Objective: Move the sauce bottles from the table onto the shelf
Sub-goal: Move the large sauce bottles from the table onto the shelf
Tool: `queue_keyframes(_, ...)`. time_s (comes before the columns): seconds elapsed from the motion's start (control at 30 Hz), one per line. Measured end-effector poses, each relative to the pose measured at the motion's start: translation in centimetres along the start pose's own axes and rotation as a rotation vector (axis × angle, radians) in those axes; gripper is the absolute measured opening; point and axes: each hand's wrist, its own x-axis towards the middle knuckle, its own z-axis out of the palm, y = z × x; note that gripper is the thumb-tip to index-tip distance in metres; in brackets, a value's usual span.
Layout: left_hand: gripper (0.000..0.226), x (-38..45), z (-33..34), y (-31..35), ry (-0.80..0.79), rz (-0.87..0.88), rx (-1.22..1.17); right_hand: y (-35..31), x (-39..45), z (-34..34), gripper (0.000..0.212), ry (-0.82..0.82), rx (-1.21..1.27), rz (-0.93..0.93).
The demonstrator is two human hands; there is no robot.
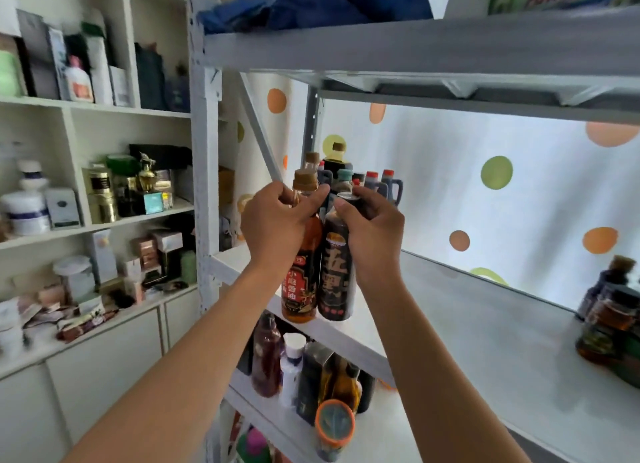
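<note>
My left hand (277, 220) grips the neck of an amber oil bottle (300, 289) with a brown cap. Beside it, my right hand (372, 227) grips the top of a dark sauce bottle (335, 282) with a black label. Both bottles hang side by side at the front left edge of the grey metal shelf (450, 324); whether their bases touch the board I cannot tell. Behind them, at the shelf's back left, stands a cluster of several dark sauce bottles (360, 182) with red and brown caps.
Two or three jars and bottles (609, 324) stand at the shelf's right end. The lower shelf holds several bottles (304, 376). An upper shelf board (415, 46) hangs close overhead. A white cabinet (86, 185) full of boxes and jars stands at left.
</note>
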Motion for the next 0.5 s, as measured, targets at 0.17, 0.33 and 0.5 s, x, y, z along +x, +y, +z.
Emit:
queue_keyframes(0.17, 0.056, 2.1, 2.8, -1.5, -0.013, 0.025, 0.019, 2.4, 2.8, 0.6, 0.026, -0.049, 0.014, -0.012)
queue_keyframes(0.33, 0.054, 3.5, 4.9, -2.3, -0.001, 0.047, 0.034, 4.3, 4.9, 1.2, 0.024, -0.049, 0.081, 0.026)
queue_keyframes(0.5, 0.05, 4.2, 6.5, -3.9, -0.015, 0.107, -0.008, 6.2, 6.0, 1.6, 0.03, -0.02, 0.087, 0.01)
